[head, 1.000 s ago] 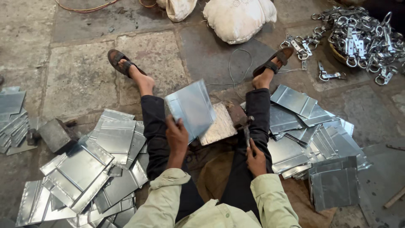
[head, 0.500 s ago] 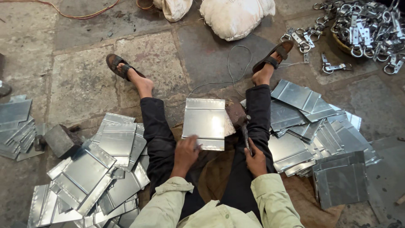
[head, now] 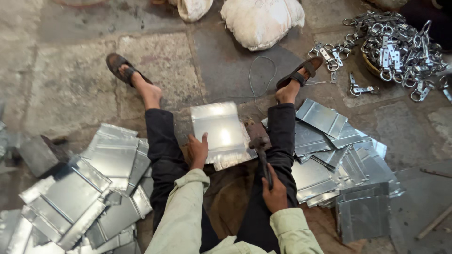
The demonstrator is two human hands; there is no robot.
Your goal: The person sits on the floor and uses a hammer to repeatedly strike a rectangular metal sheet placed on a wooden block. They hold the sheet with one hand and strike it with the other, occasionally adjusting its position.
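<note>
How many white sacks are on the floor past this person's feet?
2. A large white sack lies at top centre, beyond the right foot; a smaller white sack sits just left of it, cut off by the frame's top edge.

Pale green long sleeves (head: 181, 214), dark trousers (head: 162, 146), brown strapped sandals (head: 301, 73) on bare feet.

The floor was worn grey stone slabs (head: 70, 84). A stuffed white cloth sack (head: 261, 21) lay on it, with a heap of shiny metal rings and clasps (head: 395, 44) well right of the sack.
</note>
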